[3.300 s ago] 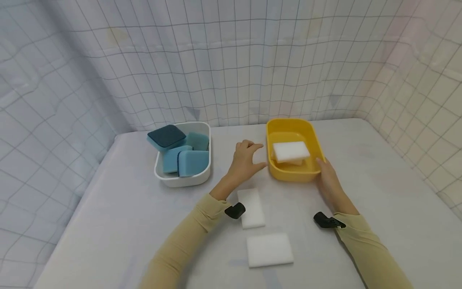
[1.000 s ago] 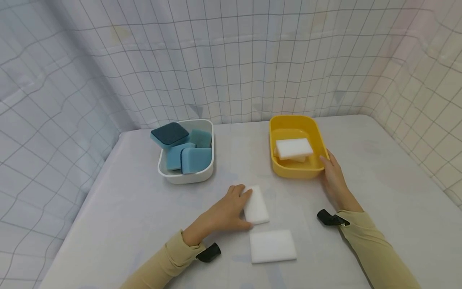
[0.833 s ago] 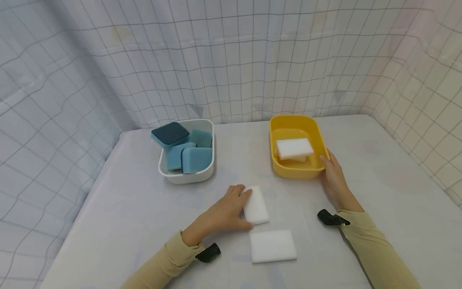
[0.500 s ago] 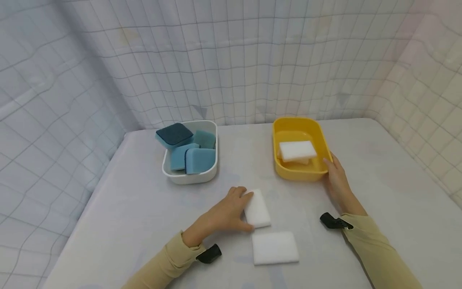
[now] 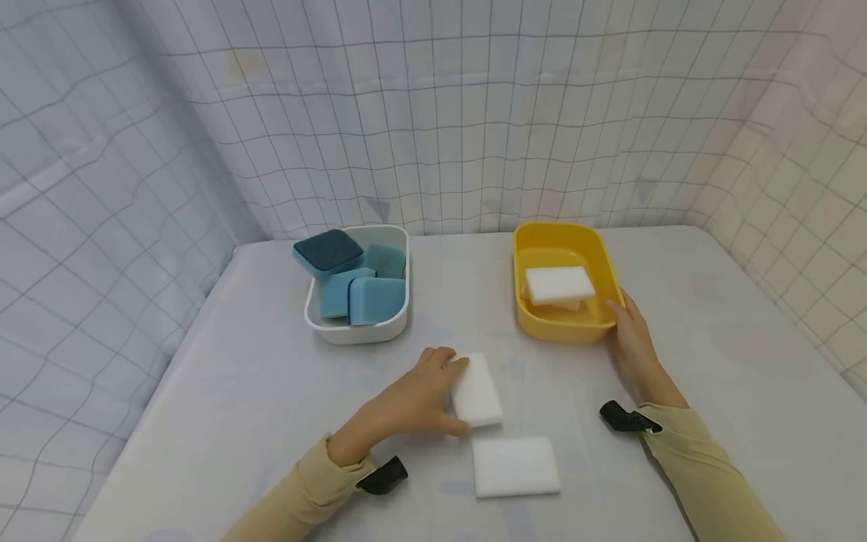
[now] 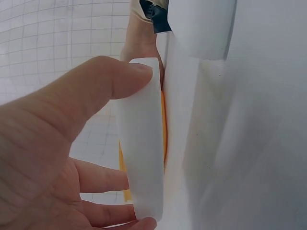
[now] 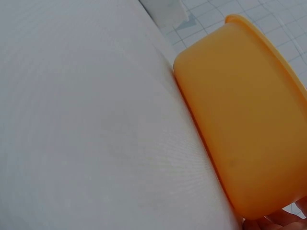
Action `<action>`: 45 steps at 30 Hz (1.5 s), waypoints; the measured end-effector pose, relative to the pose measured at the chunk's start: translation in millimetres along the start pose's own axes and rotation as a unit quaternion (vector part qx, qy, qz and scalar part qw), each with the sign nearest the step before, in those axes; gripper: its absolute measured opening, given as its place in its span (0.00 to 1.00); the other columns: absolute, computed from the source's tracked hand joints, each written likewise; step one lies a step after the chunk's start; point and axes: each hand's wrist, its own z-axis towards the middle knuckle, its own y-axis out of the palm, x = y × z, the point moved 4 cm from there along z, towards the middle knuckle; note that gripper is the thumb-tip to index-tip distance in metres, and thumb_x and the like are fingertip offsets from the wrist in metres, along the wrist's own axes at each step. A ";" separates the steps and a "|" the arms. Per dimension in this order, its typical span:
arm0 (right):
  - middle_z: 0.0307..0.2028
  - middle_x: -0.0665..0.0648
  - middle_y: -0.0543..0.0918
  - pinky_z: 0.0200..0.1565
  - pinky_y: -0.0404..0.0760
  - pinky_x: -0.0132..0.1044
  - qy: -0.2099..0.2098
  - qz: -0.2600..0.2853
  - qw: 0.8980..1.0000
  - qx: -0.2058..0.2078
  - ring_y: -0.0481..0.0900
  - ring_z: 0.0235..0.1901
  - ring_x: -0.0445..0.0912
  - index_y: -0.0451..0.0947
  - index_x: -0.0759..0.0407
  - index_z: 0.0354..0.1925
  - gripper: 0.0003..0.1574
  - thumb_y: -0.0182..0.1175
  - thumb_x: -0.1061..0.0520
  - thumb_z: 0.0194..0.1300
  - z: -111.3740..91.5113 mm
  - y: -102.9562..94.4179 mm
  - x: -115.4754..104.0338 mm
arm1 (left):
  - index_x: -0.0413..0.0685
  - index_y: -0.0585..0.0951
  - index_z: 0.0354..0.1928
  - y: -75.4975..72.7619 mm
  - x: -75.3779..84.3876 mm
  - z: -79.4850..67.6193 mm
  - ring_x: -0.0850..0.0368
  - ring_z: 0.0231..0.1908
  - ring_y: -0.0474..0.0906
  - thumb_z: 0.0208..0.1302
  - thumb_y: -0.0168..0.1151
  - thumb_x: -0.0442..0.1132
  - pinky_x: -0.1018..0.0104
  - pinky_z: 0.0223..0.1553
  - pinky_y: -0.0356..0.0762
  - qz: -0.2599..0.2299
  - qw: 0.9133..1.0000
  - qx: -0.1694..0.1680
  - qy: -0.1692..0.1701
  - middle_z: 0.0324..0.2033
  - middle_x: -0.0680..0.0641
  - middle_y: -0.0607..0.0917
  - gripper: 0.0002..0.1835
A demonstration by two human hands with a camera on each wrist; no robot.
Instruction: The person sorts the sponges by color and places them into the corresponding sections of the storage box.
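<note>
My left hand (image 5: pixel 415 395) grips a white melamine sponge (image 5: pixel 477 391) by its two ends, at the middle of the table. In the left wrist view the thumb presses one end of this sponge (image 6: pixel 141 143) and the fingertips touch the other. My right hand (image 5: pixel 635 342) holds the near right corner of a yellow tub (image 5: pixel 565 331), thumb over the rim; the right wrist view shows only some fingertips at the tub's wall (image 7: pixel 244 115). Inside the tub lies a white sponge (image 5: pixel 559 284) on top of another, mostly hidden piece. A further white sponge (image 5: pixel 516 467) lies flat nearer the front.
At the back left stands a white tub (image 5: pixel 359 333) with several blue scrub sponges (image 5: pixel 375 301). One with a dark scouring side (image 5: pixel 328 251) leans over its left rim. A white cloth (image 5: pixel 223 421) covers the table, and grid-patterned curtains (image 5: pixel 460 135) hang around it.
My left hand has come from beside the yellow tub down to the middle sponge. In the last half second hand and sponge shift slightly left. The right hand stays on the tub.
</note>
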 end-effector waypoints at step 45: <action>0.76 0.51 0.37 0.75 0.41 0.44 -0.013 -0.013 1.000 0.006 0.39 0.75 0.47 0.34 0.49 0.75 0.37 0.34 0.44 0.75 -1.1 0.0 -0.1 | 0.41 0.62 0.68 -18.5 16.6 20.9 0.46 0.61 0.59 0.51 0.70 0.54 0.56 0.59 0.71 -0.044 0.998 0.036 0.027 0.63 0.38 0.64 0.47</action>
